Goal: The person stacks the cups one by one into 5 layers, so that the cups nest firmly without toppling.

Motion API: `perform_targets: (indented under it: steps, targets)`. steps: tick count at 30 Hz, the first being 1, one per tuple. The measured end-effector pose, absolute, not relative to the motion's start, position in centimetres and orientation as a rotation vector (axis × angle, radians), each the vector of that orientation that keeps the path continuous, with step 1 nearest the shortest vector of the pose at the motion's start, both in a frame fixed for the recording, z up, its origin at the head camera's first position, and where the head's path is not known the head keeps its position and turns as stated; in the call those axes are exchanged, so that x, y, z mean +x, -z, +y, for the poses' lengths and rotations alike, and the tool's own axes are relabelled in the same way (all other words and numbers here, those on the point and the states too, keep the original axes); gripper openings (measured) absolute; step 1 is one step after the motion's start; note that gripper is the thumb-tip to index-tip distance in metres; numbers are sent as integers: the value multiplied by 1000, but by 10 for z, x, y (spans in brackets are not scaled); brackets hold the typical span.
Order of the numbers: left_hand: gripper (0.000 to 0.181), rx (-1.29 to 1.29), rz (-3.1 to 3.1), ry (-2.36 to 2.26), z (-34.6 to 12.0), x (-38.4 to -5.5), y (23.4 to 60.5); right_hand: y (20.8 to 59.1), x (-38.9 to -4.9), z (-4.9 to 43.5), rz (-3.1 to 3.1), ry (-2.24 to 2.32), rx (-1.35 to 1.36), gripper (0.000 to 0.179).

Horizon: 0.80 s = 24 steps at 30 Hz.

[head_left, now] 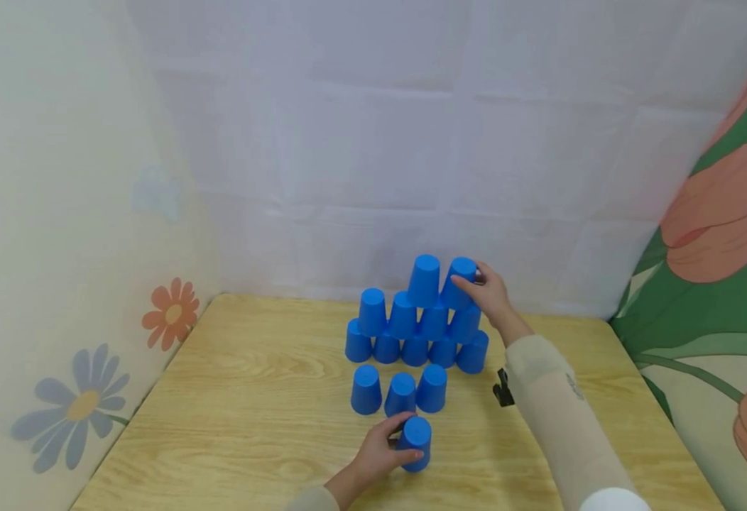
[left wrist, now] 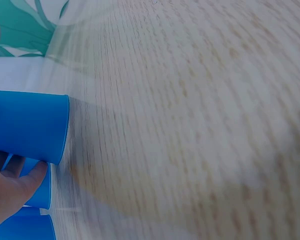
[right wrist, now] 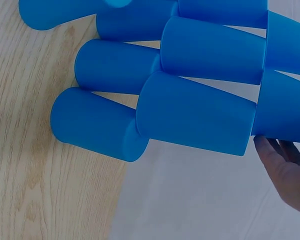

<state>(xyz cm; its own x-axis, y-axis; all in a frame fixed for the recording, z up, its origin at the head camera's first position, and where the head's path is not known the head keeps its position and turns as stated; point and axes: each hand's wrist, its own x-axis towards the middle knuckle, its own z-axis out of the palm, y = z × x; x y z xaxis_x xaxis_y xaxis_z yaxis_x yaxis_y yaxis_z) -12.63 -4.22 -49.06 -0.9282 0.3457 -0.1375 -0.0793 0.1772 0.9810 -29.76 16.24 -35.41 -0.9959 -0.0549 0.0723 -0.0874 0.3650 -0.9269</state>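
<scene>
A pyramid of upturned blue cups (head_left: pixel 415 326) stands at the back middle of the wooden table (head_left: pixel 252 397). My right hand (head_left: pixel 483 287) grips the cup on the right of its highest row (head_left: pixel 461 278), beside another top cup (head_left: pixel 424 280). In the right wrist view my fingers (right wrist: pixel 285 172) touch that cup (right wrist: pixel 290 107) among the stacked cups (right wrist: pixel 197 117). Three more upturned cups (head_left: pixel 401 392) stand in a row in front of the pyramid. Nearer to me, my left hand (head_left: pixel 389 447) holds a single blue cup (head_left: pixel 417 443) just above the table. The left wrist view shows this cup (left wrist: pixel 27 127) over my fingers (left wrist: pixel 12 187).
A pale wall (head_left: pixel 373 156) closes the back and a flower-printed wall (head_left: pixel 79 234) the left. A green cloth with large flowers (head_left: pixel 718 234) hangs at the right edge. A small black clip (head_left: pixel 503 389) sits by my right sleeve. Bare wood (left wrist: pixel 200 125) lies left of the cups.
</scene>
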Motion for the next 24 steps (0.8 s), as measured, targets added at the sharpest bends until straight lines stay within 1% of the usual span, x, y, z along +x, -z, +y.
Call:
perform_targets:
  steps: [9, 15, 24]
  targets:
    - [55, 250, 2149, -1801, -42, -129, 502, 353, -297, 162, -2567, -1736, 158, 59]
    - [54, 249, 2144, -1812, -42, -130, 503, 352, -296, 163, -2580, -1741, 160, 62]
    - [50, 247, 2135, -1817, -45, -124, 485, 353, -294, 164, -2592, -1703, 170, 65]
